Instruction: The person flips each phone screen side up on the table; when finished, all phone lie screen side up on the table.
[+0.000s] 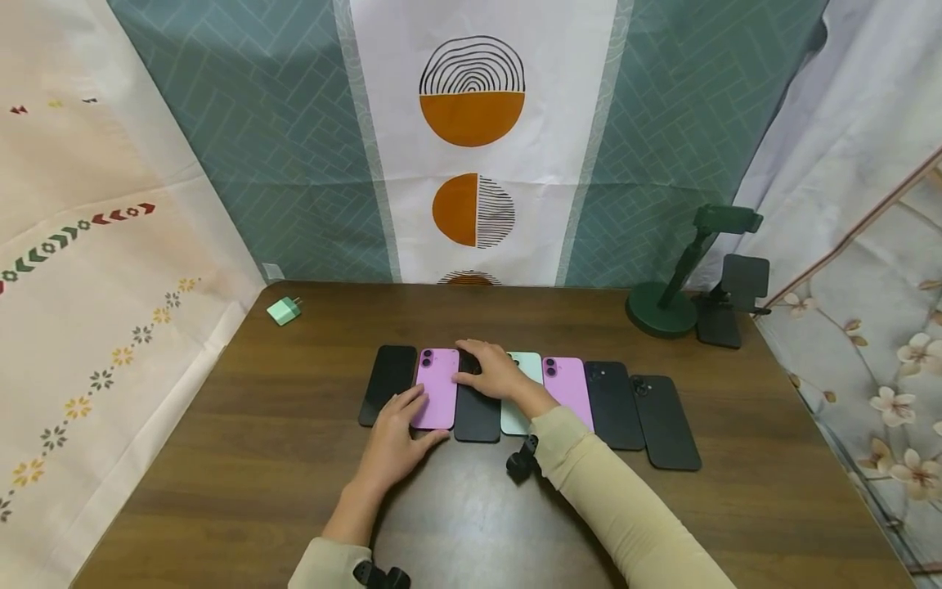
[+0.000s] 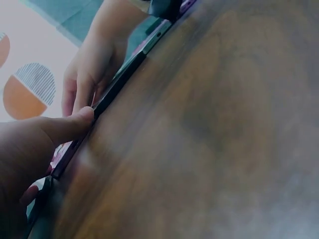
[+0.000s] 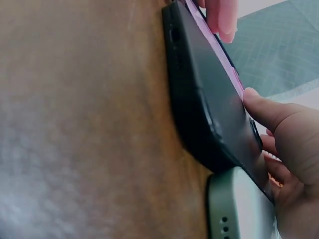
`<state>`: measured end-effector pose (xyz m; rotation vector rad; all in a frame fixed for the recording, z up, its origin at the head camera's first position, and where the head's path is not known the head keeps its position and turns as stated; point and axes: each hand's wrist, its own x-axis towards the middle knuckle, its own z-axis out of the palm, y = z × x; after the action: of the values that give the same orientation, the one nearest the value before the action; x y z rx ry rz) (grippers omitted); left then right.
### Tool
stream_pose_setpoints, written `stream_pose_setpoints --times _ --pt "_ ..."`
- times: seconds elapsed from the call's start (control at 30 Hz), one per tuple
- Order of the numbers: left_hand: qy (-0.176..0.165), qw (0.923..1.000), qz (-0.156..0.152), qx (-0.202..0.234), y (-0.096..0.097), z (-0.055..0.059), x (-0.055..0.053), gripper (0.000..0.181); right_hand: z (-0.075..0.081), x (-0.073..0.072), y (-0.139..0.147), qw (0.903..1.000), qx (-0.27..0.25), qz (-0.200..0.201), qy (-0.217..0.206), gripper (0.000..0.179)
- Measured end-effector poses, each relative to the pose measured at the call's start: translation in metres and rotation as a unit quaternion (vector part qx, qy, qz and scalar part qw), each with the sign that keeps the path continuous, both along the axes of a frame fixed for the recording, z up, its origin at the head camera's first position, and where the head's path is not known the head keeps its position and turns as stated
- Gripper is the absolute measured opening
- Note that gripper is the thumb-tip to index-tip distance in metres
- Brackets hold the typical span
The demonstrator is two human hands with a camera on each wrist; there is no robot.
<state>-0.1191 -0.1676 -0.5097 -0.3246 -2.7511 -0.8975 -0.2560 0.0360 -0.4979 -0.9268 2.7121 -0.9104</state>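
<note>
Several phones lie side by side in a row on the wooden table. My left hand [image 1: 395, 446] rests at the left pink phone [image 1: 439, 391]: its fingertips touch the left edge, and the thumb reaches the bottom right corner. Over the upper part of the adjoining black phone [image 1: 477, 415] lies my right hand [image 1: 496, 372], its thumb along the seam with the pink phone and its fingers near the top edge. That hand partly covers the black phone's camera and the mint phone [image 1: 515, 421]. Another black phone [image 1: 386, 383] ends the row at left.
Right of the mint phone lie a second pink phone [image 1: 568, 388] and two black phones, one dark [image 1: 613, 409], one slightly angled [image 1: 668, 425]. A mint charger plug [image 1: 283, 311] sits at the back left. A green stand [image 1: 666, 298] and a black phone holder [image 1: 736, 294] stand at the back right.
</note>
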Motion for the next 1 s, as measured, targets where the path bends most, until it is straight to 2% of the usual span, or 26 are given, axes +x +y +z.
stream_pose_setpoints --times 0.23,0.5,0.6,0.77,1.0 --pt "-0.011 0.9998 0.005 -0.014 0.003 0.002 -0.001 0.075 0.003 -0.001 -0.004 0.9997 0.022 0.009 -0.009 0.068" --pt "0.01 0.9995 0.021 -0.021 0.01 0.0 -0.002 0.07 -0.001 0.001 -0.007 0.9998 0.017 0.015 0.003 0.064" --pt "0.01 0.9995 0.023 -0.017 0.011 0.0 -0.003 0.069 -0.003 0.001 -0.007 0.9998 -0.002 0.01 0.014 0.059" --pt "0.011 0.9992 0.017 -0.035 0.01 0.001 -0.001 0.068 -0.005 0.003 -0.009 0.9991 -0.038 -0.001 0.018 0.05" --pt "0.044 0.998 -0.012 -0.044 0.007 -0.001 0.0 0.06 -0.003 0.002 -0.008 0.9959 -0.089 -0.018 -0.008 0.044"
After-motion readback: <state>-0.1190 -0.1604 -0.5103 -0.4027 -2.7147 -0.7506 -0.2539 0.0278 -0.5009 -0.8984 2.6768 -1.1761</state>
